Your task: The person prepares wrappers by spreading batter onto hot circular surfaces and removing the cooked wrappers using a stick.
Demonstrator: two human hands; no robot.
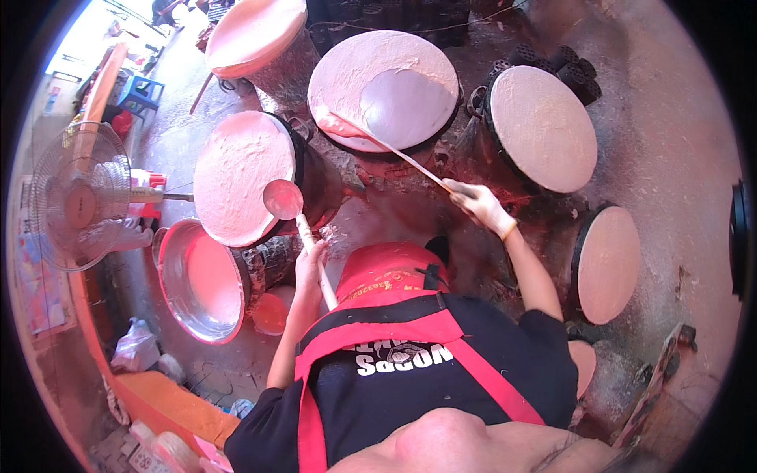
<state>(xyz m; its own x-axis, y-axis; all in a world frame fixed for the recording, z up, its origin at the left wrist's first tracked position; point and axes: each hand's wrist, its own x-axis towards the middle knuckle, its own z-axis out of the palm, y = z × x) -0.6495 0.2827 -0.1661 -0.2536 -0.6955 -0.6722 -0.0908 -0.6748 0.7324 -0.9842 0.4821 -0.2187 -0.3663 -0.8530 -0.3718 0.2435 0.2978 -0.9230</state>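
My left hand (311, 260), bare, is closed round the pale handle of a ladle (284, 200). The ladle's round bowl hangs over the near edge of the left griddle (240, 177), which is coated with a pale layer of batter. On my right hand (482, 206) is a white glove, and it grips a long thin stick (406, 160). The stick reaches to the middle griddle (347, 71), its far end at a small pink heap of batter (339, 126). Batter covers part of that griddle; a smooth grey patch shows bare on its right.
Other coated griddles stand at the upper left (256, 35), upper right (544, 130) and right (609, 266). A metal basin of batter (201, 280) sits at the left, near a standing fan (81, 197). Dark coal briquettes (579, 75) lie behind the right griddles.
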